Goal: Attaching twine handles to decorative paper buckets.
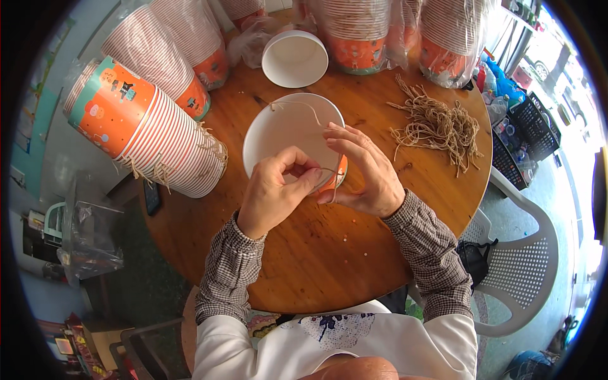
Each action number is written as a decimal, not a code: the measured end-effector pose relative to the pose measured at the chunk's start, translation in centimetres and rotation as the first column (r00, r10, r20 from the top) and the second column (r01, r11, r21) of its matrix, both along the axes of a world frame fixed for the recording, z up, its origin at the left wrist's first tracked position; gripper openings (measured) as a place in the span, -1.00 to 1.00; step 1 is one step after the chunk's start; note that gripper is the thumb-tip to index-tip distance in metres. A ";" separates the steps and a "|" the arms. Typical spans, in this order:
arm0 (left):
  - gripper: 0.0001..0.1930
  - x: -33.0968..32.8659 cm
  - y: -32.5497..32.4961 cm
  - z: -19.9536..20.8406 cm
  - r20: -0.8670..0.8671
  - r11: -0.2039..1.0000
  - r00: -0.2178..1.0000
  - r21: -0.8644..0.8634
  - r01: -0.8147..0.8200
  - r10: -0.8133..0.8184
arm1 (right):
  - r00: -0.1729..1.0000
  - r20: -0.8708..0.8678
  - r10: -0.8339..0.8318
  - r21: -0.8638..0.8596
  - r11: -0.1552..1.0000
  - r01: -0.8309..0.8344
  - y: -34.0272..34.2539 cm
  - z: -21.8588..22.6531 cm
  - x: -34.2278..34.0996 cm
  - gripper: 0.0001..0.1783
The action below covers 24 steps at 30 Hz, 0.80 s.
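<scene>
A paper bucket [269, 136], white inside and orange outside, stands on the table in front of me with its mouth toward me. A thin twine cord [313, 113] runs across its opening from the far rim. My left hand [273, 193] is closed at the near side of the bucket, pinching the cord between thumb and fingers. Opposite it, my right hand [372, 174] has its fingers spread and curved, thumb apart. The cord passes close to the right thumb and fingertips, with a small loop between both hands.
Stacked paper buckets [142, 126] lean at the left, twine ends hanging from them. More bagged stacks [358, 38] line the far edge beside a single white bucket [295, 60]. A twine pile [437, 126] lies right. A phone [152, 197] rests at left; a plastic chair [522, 266] stands right.
</scene>
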<state>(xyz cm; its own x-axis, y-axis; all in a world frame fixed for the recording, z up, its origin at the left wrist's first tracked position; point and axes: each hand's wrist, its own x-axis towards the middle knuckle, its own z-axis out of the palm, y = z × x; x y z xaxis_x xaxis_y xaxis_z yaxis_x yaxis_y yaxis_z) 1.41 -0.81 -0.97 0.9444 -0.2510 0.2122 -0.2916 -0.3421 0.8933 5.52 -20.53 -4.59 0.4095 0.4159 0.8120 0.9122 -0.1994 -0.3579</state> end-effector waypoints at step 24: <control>-0.80 -0.1 0.7 0.6 -0.204 0.907 0.974 -0.422 0.006 -0.101 | 0.997 -0.073 0.020 0.069 0.997 -0.015 -0.8 1.0 -0.8 -0.59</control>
